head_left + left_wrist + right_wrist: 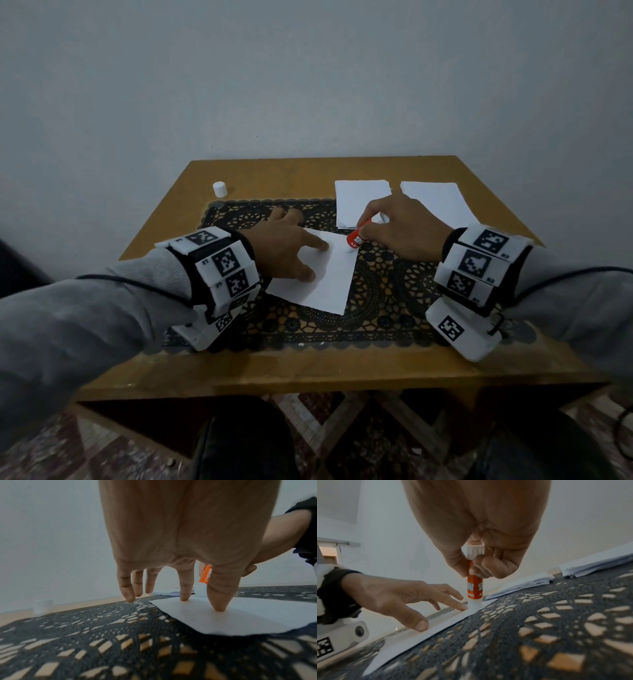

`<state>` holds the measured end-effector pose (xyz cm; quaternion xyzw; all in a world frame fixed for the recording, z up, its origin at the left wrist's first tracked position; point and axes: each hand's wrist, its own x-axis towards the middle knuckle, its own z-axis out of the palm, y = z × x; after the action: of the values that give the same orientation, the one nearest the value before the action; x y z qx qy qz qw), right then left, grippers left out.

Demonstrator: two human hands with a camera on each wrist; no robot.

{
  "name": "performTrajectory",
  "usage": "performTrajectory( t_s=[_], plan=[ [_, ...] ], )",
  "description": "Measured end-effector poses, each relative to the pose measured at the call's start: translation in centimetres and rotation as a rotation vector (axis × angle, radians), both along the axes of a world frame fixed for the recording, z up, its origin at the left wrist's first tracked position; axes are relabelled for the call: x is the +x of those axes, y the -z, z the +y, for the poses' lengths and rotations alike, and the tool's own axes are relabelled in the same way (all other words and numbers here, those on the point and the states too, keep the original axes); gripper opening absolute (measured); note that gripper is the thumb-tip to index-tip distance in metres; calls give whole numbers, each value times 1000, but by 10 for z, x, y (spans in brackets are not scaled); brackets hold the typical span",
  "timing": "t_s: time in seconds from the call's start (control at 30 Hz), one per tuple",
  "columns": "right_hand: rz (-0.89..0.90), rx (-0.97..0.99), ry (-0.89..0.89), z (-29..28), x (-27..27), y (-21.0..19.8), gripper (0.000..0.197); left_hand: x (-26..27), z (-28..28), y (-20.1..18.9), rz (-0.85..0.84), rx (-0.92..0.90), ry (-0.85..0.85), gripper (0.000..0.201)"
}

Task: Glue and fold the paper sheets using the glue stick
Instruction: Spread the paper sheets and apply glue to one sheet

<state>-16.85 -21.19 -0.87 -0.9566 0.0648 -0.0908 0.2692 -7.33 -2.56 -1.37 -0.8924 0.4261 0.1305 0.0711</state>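
Observation:
A white paper sheet point(325, 274) lies tilted on the black lace mat point(376, 291) in the middle of the table. My left hand point(284, 246) presses it flat with straight index finger and thumb point(217, 601), the other fingers on the mat. My right hand point(400, 226) grips an orange glue stick point(356, 237) upright, its white tip point(475, 603) touching the sheet's far right corner, just beside my left index fingertip point(464, 607). The sheet point(412, 639) runs along the mat edge in the right wrist view.
Two stacks of white paper point(363, 202) point(435, 202) lie at the back right of the wooden table point(308, 370). The glue stick's white cap point(220, 189) stands at the back left. A wall rises right behind the table.

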Motion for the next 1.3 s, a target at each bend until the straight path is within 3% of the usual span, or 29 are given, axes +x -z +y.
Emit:
performTrajectory(
  t_s=[0.87,1.3],
  plan=[
    [159,-10,-243,30,-36,-10,13,-2,0,-1,36,17,-13,63],
    [190,27,-268,37,-37,-12,11,-5,1,-1,38,1,7,62]
  ],
)
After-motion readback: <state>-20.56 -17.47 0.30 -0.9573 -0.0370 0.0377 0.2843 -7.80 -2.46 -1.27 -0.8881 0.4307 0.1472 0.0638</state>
